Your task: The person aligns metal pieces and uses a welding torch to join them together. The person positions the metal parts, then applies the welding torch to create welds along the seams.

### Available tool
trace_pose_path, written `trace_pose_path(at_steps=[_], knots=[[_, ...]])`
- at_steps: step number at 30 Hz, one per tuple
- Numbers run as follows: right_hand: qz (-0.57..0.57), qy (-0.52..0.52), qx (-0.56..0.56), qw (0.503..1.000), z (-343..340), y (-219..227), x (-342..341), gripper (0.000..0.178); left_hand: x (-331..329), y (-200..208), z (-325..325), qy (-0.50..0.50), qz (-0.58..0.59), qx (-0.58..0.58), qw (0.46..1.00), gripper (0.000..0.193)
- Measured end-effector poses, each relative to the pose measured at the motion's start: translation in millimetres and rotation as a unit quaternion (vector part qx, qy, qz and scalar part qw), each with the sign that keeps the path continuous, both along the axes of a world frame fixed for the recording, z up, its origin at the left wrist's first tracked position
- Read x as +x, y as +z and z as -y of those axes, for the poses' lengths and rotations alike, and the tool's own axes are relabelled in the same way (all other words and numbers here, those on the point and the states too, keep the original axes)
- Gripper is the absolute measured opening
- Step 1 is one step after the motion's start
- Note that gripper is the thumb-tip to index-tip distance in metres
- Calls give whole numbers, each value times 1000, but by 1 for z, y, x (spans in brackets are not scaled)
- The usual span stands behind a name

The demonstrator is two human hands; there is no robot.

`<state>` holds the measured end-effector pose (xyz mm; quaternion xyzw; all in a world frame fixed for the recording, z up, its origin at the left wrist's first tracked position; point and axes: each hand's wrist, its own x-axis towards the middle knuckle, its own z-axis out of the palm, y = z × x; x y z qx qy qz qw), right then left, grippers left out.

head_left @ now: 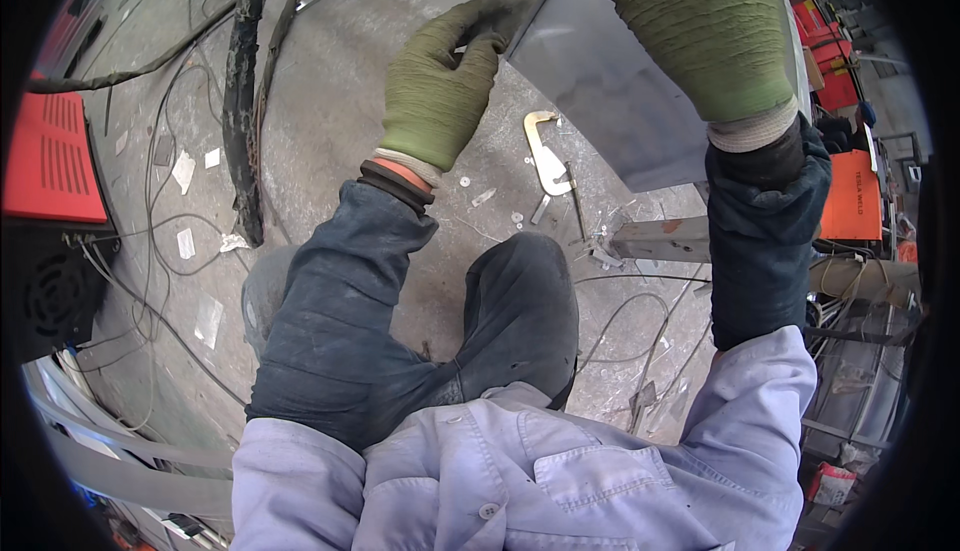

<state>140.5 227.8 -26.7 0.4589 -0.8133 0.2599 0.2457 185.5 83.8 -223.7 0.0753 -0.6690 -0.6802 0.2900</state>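
My left hand (440, 81), in a green work glove, is closed with thumb and fingers at the corner of a grey sheet-metal panel (600, 91). Its dark fingertips blur against the metal. The panel has a folded edge and slants above the floor in front of me. My right hand (705, 31), in a matching glove, lies over the panel's right part. Its fingers run out of the top of the view, so their grip is hidden. On the floor below the panel lies a C-clamp (547, 156) with a pale frame and a dark screw.
A red machine (58, 156) with vents stands at the left, near a thick dark cable bundle (245, 101). Thin cables and scraps litter the concrete floor (330, 81). A metal bar (660, 239) sits under the panel. An orange box (850, 196) and shelving are at the right.
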Motion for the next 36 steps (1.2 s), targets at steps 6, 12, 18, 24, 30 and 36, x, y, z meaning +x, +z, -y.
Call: trace_pose_path(at_steps=[6,12,18,24,30,36], knots=[[69,-16,21,997,3,17,11,24,-6,2,5,-1,-5,74,997,30],[39,48,6,998,-4,7,-2,22,-3,22,17,31,106,-7,994,26],[40,20,32,999,-9,11,-5,23,-2,28,14,-46,137,148,978,21],[-16,19,102,994,-26,13,-19,37,-2,28,10,-39,104,198,974,21],[147,-78,-191,967,-100,31,6,37,-7,18,7,-60,90,170,980,18],[148,-138,-387,899,-225,-70,67,55,-8,-6,35,-99,59,147,982,13]])
